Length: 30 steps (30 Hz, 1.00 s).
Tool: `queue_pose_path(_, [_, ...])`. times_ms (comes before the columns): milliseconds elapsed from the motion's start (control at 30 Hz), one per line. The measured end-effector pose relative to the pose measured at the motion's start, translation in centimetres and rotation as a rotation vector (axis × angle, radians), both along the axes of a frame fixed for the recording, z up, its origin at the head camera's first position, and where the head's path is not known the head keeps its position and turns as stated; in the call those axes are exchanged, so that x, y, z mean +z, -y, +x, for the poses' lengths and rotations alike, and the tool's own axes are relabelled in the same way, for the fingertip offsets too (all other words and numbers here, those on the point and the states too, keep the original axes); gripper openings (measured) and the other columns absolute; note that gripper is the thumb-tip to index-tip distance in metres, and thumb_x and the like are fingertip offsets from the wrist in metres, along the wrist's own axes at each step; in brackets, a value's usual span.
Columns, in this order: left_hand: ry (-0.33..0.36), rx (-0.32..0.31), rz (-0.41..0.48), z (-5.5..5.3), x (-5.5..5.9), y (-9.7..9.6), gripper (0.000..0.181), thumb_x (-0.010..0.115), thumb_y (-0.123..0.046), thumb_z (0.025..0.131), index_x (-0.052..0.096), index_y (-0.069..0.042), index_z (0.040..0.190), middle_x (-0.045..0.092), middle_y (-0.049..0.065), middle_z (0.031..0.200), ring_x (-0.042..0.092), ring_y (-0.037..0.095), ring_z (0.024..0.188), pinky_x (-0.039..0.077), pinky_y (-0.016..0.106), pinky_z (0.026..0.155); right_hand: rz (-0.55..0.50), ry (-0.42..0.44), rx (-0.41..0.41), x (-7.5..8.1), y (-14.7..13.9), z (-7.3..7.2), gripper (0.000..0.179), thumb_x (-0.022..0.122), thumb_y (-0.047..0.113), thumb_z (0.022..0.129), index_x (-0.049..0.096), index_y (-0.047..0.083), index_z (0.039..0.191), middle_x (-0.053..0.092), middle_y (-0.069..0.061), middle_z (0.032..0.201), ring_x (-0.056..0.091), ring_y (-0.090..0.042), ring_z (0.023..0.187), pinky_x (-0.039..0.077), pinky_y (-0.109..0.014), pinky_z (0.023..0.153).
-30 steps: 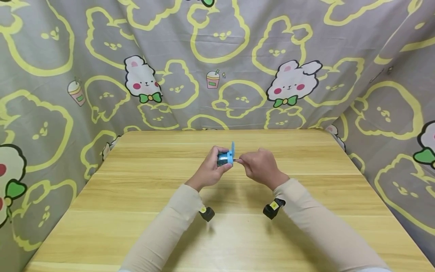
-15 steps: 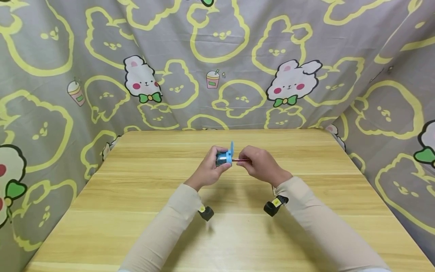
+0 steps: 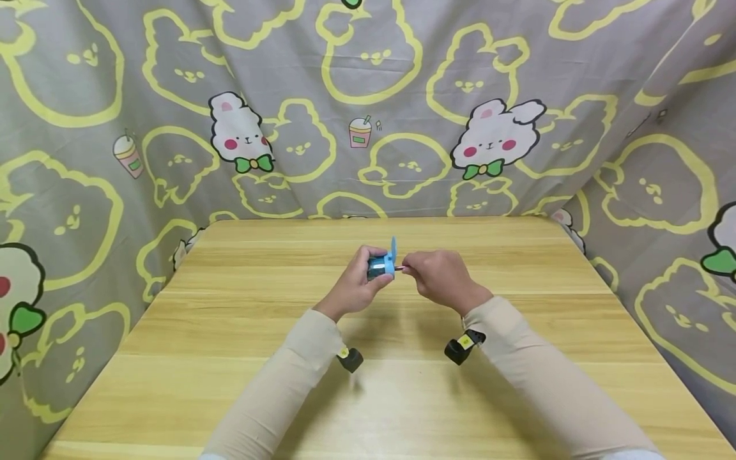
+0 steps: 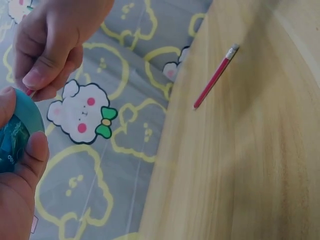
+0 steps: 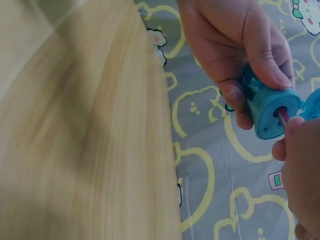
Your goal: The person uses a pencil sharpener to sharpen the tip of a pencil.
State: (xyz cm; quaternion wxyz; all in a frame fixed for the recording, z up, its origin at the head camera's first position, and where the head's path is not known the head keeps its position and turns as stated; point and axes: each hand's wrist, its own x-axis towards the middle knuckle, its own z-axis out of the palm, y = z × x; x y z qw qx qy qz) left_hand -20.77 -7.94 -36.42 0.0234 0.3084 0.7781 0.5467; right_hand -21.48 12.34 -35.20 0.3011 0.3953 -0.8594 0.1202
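While our left hand (image 3: pixel 358 281) grips the blue sharpener (image 3: pixel 376 268) above the table (image 3: pixel 172 358), toward its far edge and about midway between the side edges, our right hand (image 3: pixel 443 275) pinches a reddish pencil (image 3: pixel 400 268) whose end sits in the sharpener's hole. We see the lid (image 3: pixel 393 248) flipped open. On the table lies a second pencil (image 4: pixel 215 78), red, its point nearer the far edge than its eraser.

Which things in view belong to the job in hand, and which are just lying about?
Apparently in use:
Blue sharpener, in the left hand
Held pencil, in the right hand, end in the sharpener

Apparently lying about:
Loose red pencil on the table, untouched
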Motion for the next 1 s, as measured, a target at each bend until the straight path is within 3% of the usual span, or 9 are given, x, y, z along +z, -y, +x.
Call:
queue_pose_path(167, [-0.016, 0.003, -0.003, 0.01, -0.07, -0.02, 0.041, 0.053, -0.011, 0.092, 0.031, 0.000, 0.125, 0.040, 0.018, 0.121, 0.048, 0.025, 0.106, 0.044, 0.033, 0.087, 0.063, 0.045, -0.009, 0.16, -0.12, 0.07, 0.016, 0.062, 0.016, 0.087, 0.061, 0.011, 0.072, 0.047, 0.007, 0.053, 0.031, -0.005, 0.042, 0.029, -0.023, 0.037])
queue_pose_path(267, [-0.044, 0.017, -0.022, -0.08, -0.13, 0.03, 0.040, 0.053, -0.012, 0.092, 0.032, 0.000, 0.124, 0.042, 0.017, 0.119, 0.049, 0.024, 0.103, 0.045, 0.031, 0.084, 0.062, 0.083, 0.018, 0.19, -0.22, 0.11, 0.015, 0.060, 0.015, 0.088, 0.061, 0.010, 0.074, 0.045, 0.007, 0.053, 0.033, -0.006, 0.043, 0.032, -0.023, 0.039])
queue_pose_path(467, [-0.015, 0.015, -0.020, -0.14, -0.14, 0.09, 0.040, 0.054, -0.012, 0.092, 0.033, -0.002, 0.125, 0.040, 0.016, 0.121, 0.048, 0.025, 0.104, 0.044, 0.033, 0.085, -0.065, 0.161, 0.129, -0.25, -0.63, -0.13, 0.012, 0.066, 0.015, 0.084, 0.060, 0.006, 0.090, 0.058, 0.001, 0.078, 0.054, -0.008, 0.064, 0.047, -0.024, 0.058])
queue_pose_path(633, [0.024, 0.007, 0.001, -0.07, -0.30, 0.17, 0.040, 0.053, -0.010, 0.092, 0.033, -0.002, 0.125, 0.039, 0.016, 0.122, 0.046, 0.025, 0.106, 0.044, 0.034, 0.086, -0.116, 0.090, 0.164, -0.63, -0.68, -0.35, 0.015, 0.071, 0.011, 0.079, 0.057, 0.007, 0.084, 0.056, 0.000, 0.075, 0.051, -0.008, 0.062, 0.046, -0.022, 0.054])
queue_pose_path(800, [0.023, -0.002, 0.012, 0.02, -0.32, 0.03, 0.039, 0.052, -0.009, 0.092, 0.032, -0.001, 0.125, 0.038, 0.017, 0.122, 0.047, 0.024, 0.105, 0.044, 0.032, 0.085, -0.090, -0.043, 0.079, -0.73, -0.33, -0.21, 0.010, 0.068, 0.012, 0.082, 0.062, 0.007, 0.075, 0.058, 0.002, 0.063, 0.047, -0.006, 0.047, 0.040, -0.021, 0.042])
queue_pose_path(900, [0.025, -0.005, 0.016, 0.08, -0.22, -0.05, 0.041, 0.053, -0.009, 0.092, 0.031, -0.001, 0.125, 0.038, 0.017, 0.122, 0.047, 0.025, 0.106, 0.044, 0.032, 0.086, -0.079, -0.033, 0.039, -0.69, -0.24, -0.15, 0.012, 0.065, 0.013, 0.084, 0.063, 0.008, 0.073, 0.054, 0.005, 0.057, 0.039, -0.004, 0.042, 0.034, -0.021, 0.038])
queue_pose_path(1000, [0.033, -0.001, 0.013, 0.07, -0.18, -0.04, 0.041, 0.053, -0.009, 0.092, 0.031, -0.001, 0.125, 0.039, 0.017, 0.121, 0.047, 0.024, 0.106, 0.044, 0.032, 0.085, -0.088, 0.031, 0.049, -0.56, -0.27, -0.05, 0.011, 0.062, 0.012, 0.086, 0.064, 0.008, 0.075, 0.054, 0.005, 0.058, 0.037, -0.003, 0.044, 0.036, -0.021, 0.041])
